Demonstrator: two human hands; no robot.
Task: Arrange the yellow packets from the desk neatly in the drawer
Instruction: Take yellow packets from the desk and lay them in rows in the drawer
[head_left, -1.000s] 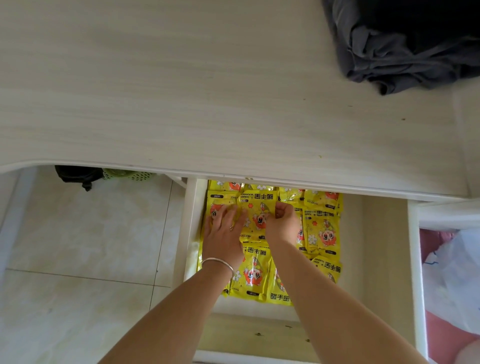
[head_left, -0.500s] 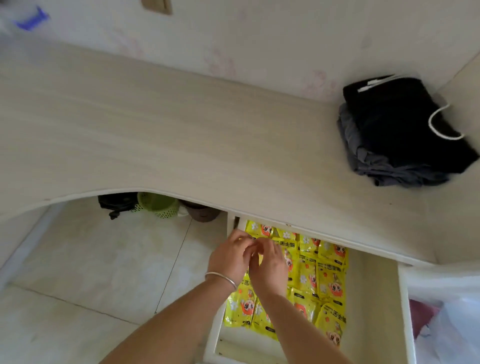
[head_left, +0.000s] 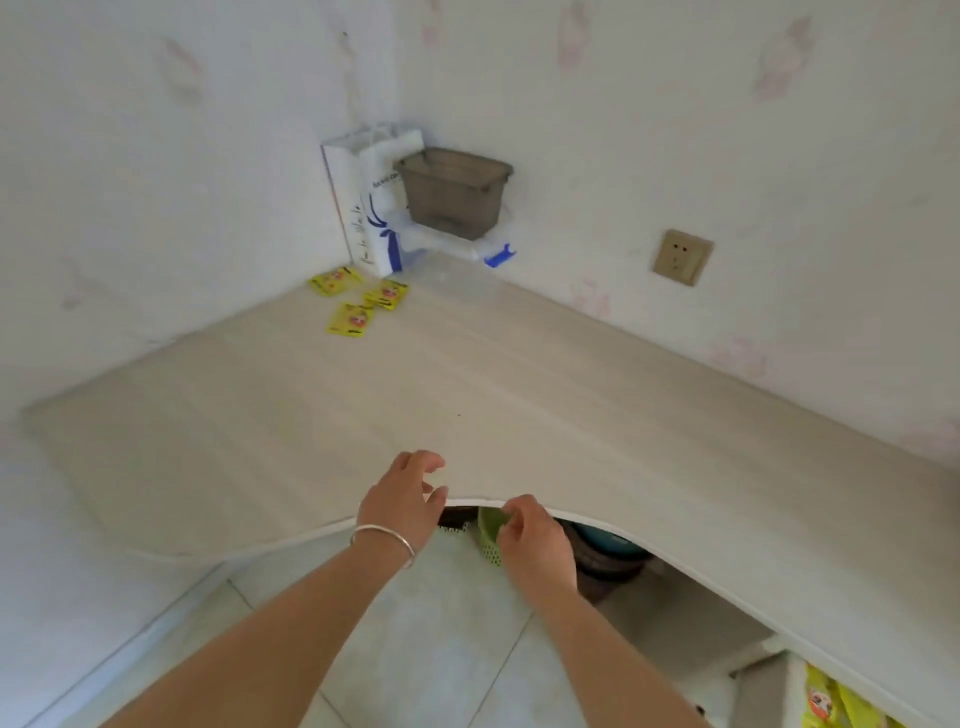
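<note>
Most packets stowed — three left on the desk

Head view: three yellow packets (head_left: 358, 301) lie loose in the far corner of the desk (head_left: 467, 374), near a white bag (head_left: 371, 208); others already sit in the drawer (head_left: 795, 691) at lower right. Left hand (head_left: 402, 501) and right hand (head_left: 535, 540) hover at the desk's front edge, fingers loosely curled, holding nothing — the remaining packets are well apart from both.

Both hands, left (head_left: 402, 501) and right (head_left: 535, 540), left the drawer (head_left: 795, 680) packets and rose empty to the desk (head_left: 467, 395) edge.
</note>
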